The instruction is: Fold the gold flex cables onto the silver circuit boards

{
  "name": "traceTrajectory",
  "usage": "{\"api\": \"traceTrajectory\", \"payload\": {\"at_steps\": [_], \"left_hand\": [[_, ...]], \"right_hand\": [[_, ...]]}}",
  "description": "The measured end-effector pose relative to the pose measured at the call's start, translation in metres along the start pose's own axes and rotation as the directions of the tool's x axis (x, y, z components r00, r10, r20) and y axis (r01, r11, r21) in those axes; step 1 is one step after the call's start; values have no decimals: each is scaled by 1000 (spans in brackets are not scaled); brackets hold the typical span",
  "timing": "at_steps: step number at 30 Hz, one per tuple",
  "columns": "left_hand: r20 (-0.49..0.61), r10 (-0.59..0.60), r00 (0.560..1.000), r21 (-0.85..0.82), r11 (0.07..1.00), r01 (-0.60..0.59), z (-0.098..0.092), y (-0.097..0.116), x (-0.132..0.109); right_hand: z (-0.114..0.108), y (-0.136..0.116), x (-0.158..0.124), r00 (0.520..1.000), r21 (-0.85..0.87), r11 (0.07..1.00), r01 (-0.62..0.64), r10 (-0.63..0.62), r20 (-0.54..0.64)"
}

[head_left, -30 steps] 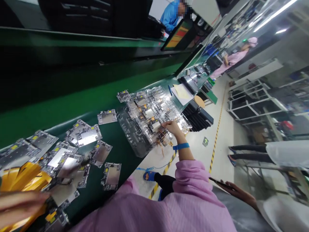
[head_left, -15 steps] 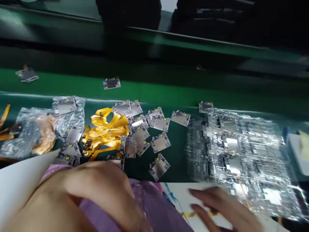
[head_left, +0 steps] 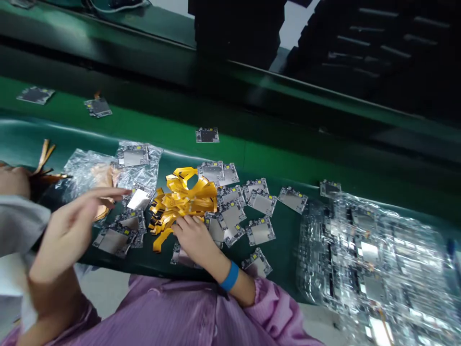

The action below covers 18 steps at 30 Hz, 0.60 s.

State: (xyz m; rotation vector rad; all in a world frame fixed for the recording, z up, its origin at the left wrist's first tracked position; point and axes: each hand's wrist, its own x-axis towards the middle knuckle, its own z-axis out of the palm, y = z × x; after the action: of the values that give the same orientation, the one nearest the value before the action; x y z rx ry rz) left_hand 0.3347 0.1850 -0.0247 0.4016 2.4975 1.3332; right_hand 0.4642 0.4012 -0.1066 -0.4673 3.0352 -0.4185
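Observation:
My right hand, with a blue band at the wrist, reaches into a heap of orange flex cables. Its fingertips are bent down and closed on a flex cable at the heap's near edge. My left hand hovers at the left with its fingers stretched out and thumb apart, holding nothing. Its fingertips are near a shiny circuit board. Overlapping circuit boards lie just right of and below that hand. More circuit boards are spread to the right of the cables, some partly under my right forearm.
Clear plastic trays holding boards are stacked at the right. Clear plastic bags lie at the left. Several boards sit on the green strip behind. A co-worker's hand is beside orange cables at far left.
My right hand has come from beside the plastic trays to the flex cables. My left hand is now farther left, its fingers extended. The camera view has shifted, moving the table's contents rightward.

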Motion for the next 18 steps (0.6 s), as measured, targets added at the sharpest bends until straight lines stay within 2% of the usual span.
{"api": "traceTrajectory", "payload": {"at_steps": [3,6,9,11,12,13,15,16,18], "left_hand": [[90,29,996,312,948,-56,18,-6,31],[234,88,968,354,920,-170,36,-9,51],[326,139,935,379,887,-264,49,-1,72],[366,160,917,407,859,-312,62,11,96],[379,172,909,418,844,-334,71,18,111],[389,182,903,431,831,-353,82,25,127],[399,187,898,469,800,-375,113,42,163],[390,184,902,494,785,-373,130,50,181],[358,181,916,537,762,-361,166,67,211]], "right_hand": [[-6,4,-5,1000,77,997,7,-5,-22],[-21,10,-14,978,320,947,-8,74,-195],[-42,20,-28,878,604,797,-9,296,-377],[-53,27,-37,828,664,747,-43,398,-395],[-56,29,-40,830,649,757,-78,410,-378],[-57,30,-42,853,606,787,-117,392,-345],[-51,29,-44,930,462,874,-151,284,-234],[-46,28,-45,962,381,914,-139,216,-167],[-36,25,-46,993,246,965,-89,106,-59]]}}
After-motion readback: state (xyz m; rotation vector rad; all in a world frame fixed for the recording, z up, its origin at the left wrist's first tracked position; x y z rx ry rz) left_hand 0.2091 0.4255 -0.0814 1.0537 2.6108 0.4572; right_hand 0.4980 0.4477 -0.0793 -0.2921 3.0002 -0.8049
